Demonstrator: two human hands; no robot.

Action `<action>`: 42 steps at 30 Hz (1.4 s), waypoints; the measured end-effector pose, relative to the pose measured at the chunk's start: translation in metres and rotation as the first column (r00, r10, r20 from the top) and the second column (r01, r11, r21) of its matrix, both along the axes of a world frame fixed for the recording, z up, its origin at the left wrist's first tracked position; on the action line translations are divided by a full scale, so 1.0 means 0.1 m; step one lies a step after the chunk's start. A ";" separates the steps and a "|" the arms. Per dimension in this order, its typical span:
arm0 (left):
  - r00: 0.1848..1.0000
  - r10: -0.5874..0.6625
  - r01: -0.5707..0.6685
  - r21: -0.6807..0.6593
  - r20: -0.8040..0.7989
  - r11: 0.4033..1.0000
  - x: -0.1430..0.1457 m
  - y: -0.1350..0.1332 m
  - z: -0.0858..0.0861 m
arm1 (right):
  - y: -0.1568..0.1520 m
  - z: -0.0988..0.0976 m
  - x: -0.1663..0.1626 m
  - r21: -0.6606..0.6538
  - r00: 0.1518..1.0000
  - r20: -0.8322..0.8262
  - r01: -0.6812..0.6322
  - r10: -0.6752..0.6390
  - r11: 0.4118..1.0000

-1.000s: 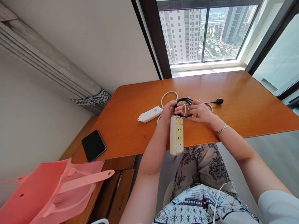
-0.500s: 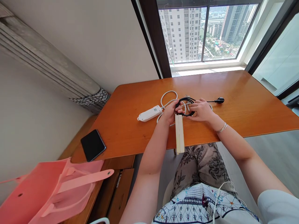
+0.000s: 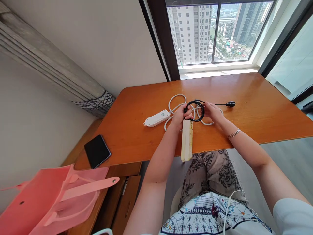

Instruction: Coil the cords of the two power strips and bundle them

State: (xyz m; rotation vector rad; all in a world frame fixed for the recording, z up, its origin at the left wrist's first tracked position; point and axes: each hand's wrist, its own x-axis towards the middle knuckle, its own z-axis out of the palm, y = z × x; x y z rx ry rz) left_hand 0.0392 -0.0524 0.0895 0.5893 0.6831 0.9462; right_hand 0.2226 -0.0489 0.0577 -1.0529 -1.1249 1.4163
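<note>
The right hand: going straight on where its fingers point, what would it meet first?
Most likely the looped black cable, right beside the fingers; depth is unclear, they may touch it.

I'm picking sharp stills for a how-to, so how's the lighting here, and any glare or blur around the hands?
Head view: daylight enters by the window, its sill brightest; head view: soft sheen on the table nearby; head view: left hand, right hand and black cable coil reasonably sharp, without harsh glare, but the white power strip's label is too small to read.
</note>
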 end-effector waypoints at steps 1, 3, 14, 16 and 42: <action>1.000 -0.002 0.002 0.006 -0.001 1.000 0.00 0.00 0.00 | -0.02 0.02 -0.02 -0.053 0.996 -0.078 -0.049 0.045 0.997; 1.000 -0.009 0.009 0.022 -0.011 1.000 0.01 -0.01 0.01 | -0.05 0.06 -0.04 -0.097 0.975 -0.196 -0.122 0.102 0.988; 0.997 -0.051 0.052 0.017 -0.051 0.999 0.07 -0.06 0.02 | 0.03 -0.01 -0.06 0.044 0.999 0.001 -0.040 0.040 0.998; 0.997 -0.054 0.054 0.010 -0.054 0.998 0.08 -0.06 0.02 | 0.06 -0.05 -0.06 0.098 0.996 0.086 -0.020 0.011 0.995; 1.000 -0.016 0.016 -0.040 -0.022 0.999 0.15 -0.10 0.05 | -0.01 -0.06 0.13 0.663 0.640 0.550 0.056 -0.537 0.746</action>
